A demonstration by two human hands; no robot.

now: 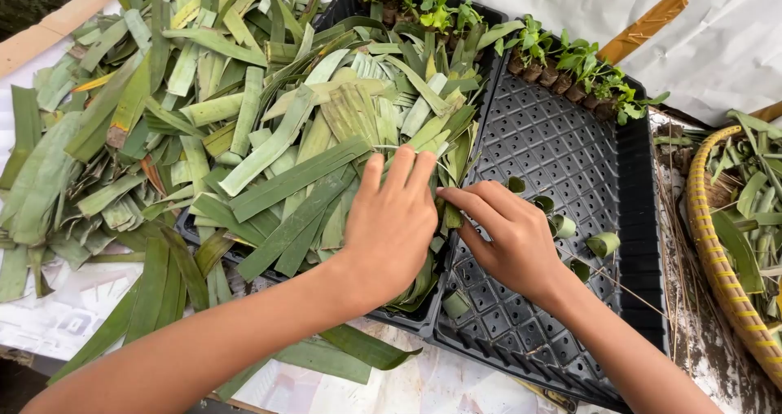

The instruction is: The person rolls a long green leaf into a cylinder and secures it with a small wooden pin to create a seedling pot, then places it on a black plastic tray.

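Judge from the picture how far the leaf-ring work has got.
Done: a few rolled leaf rings lie in the black tray, with seedlings along its far edge. In hand: left hand and right hand meet on one strip. Left: the big strip pile.

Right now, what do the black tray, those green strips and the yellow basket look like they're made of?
Black tray: likely moulded plastic, matte, with a regular perforated grid. Green strips: cut leaf, dull, with lengthwise veins and browning edges. Yellow basket: seemingly woven cane or plastic cord; its wrapped rim is glossy.
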